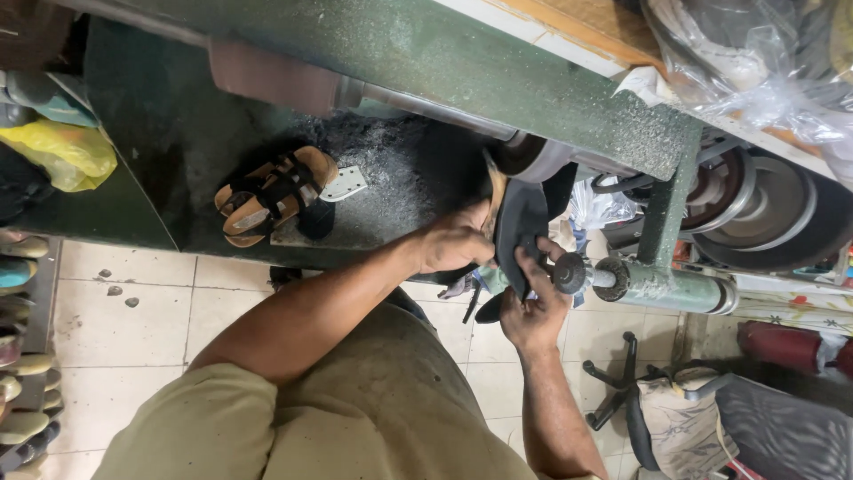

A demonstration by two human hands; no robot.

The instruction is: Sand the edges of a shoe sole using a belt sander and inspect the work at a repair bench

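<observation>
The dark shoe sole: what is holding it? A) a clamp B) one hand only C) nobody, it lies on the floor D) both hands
D: the left hand grips the top of the dark shoe sole and the right hand holds it from below, beside the small grinding wheel.

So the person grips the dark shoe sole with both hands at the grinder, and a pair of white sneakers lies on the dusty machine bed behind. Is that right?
Not quite. Both hands, left hand and right hand, do hold the dark sole at the grinder's small wheel, but the head view shows brown strapped sandals on the dusty machine bed, not white sneakers.
</observation>
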